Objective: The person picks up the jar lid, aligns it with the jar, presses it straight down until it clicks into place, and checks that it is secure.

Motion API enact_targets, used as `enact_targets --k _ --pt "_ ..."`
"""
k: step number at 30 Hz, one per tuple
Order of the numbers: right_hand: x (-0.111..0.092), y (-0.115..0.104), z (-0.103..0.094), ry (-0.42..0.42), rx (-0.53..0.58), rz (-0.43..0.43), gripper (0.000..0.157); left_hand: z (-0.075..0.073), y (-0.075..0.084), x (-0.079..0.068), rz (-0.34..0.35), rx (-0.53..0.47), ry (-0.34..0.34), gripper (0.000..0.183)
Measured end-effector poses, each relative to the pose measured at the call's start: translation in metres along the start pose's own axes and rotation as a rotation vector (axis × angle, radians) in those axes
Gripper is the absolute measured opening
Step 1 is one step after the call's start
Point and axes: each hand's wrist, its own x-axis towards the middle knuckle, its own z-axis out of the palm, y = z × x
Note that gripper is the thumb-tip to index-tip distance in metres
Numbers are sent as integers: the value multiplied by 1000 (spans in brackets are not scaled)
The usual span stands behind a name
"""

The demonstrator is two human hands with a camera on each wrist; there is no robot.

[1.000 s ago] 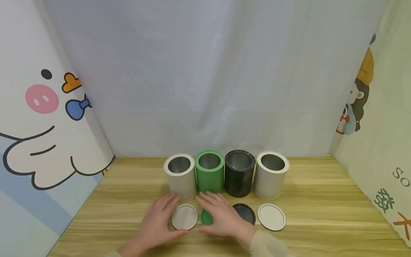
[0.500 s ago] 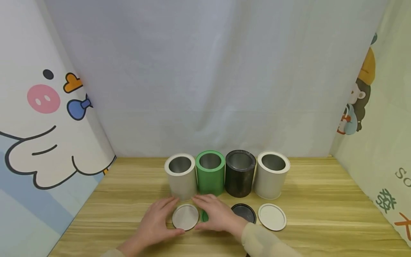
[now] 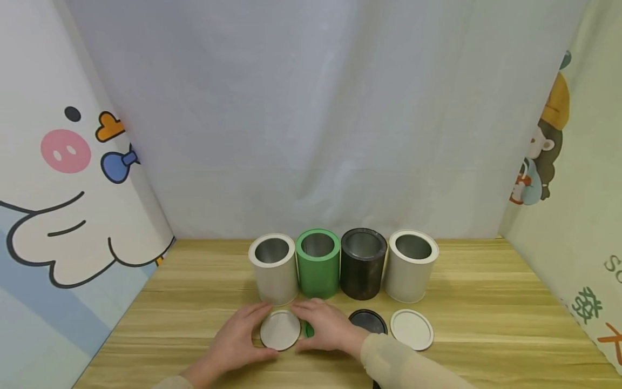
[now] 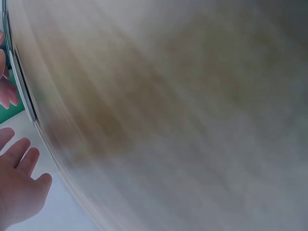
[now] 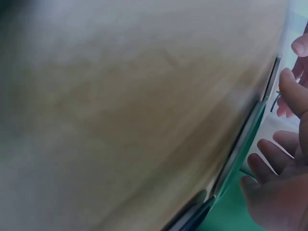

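Observation:
On the wooden table, a pale grey-white lid (image 3: 280,330) lies flat in front of the leftmost off-white can (image 3: 278,281). My left hand (image 3: 235,336) curves about the lid's left side, thumb toward the near edge and fingers toward the far edge. Opposite it, my right hand (image 3: 326,327) has its thumb and fingers spread beside the lid's right side. That hand covers most of a green lid (image 3: 309,329). The wrist views show both hands with parted fingers and nothing gripped: the left hand (image 4: 21,190) and the right hand (image 5: 281,197).
A green can (image 3: 319,275), a black can (image 3: 362,275) and another off-white can (image 3: 407,278) continue the row, all uncovered. A black lid (image 3: 368,321) and an off-white lid (image 3: 411,329) lie before them. A grey curtain (image 3: 311,119) hangs behind the table (image 3: 486,313).
My right hand has shifted left, closer to the pale grey-white lid, covering more of the green lid. My left hand has hardly moved. The cans and lids stay in place.

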Motion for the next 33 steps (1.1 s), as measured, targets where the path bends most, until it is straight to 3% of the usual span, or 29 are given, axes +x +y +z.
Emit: enact_targets --k 12,22,33 --pt "5 -1 6 -11 9 -2 74 1 -4 -1 -44 -76 -58 88" --pt "8 -3 6 -12 -9 22 72 2 -5 0 30 -81 -58 74" --pt "9 -3 9 -10 -4 28 63 3 -9 1 16 -87 -92 62"
